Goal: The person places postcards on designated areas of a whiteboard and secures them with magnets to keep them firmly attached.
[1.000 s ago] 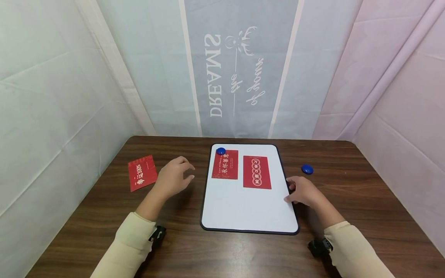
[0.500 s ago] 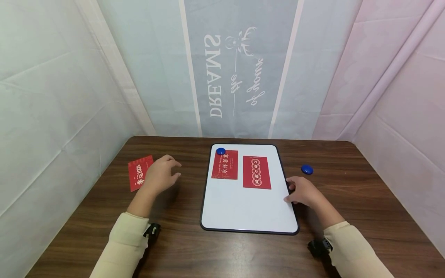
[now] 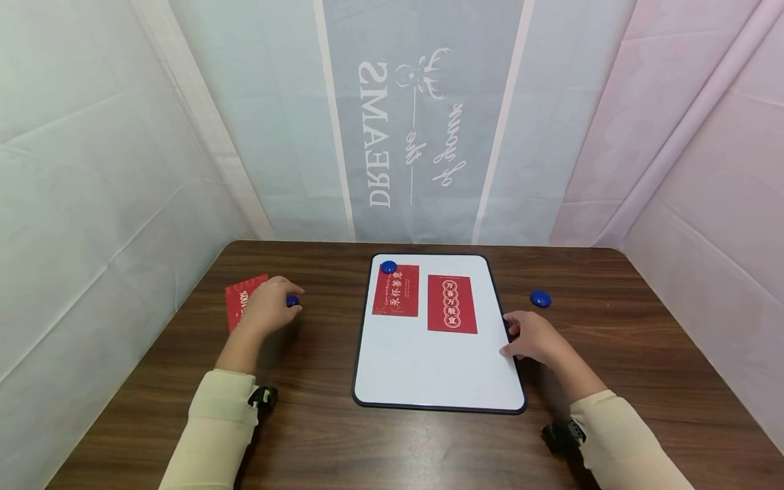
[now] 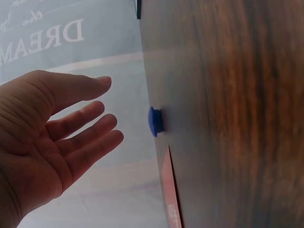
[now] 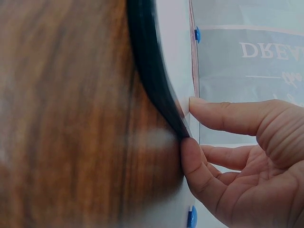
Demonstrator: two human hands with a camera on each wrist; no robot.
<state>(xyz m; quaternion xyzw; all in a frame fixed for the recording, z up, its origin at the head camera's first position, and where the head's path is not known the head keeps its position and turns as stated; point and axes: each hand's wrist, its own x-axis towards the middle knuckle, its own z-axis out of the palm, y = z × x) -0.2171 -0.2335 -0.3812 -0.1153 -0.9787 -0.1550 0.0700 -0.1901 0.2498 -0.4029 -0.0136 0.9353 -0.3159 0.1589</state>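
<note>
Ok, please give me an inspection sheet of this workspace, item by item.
Surface: dark wooden table, bare at the near edge.
Job's things: small blue magnet on the table just beyond the left hand's fingers, not yet gripped; loose red card partly hidden under that hand.
Clutter: whiteboard with two red cards, the left one pinned by a blue magnet; another blue magnet lies right of the board.
Grippers: left hand open over the magnet; right hand touches the whiteboard's right edge with thumb and fingertips.
Cables: nothing seen.
Surroundings: pale sheets as walls, mirrored DREAMS lettering behind.
</note>
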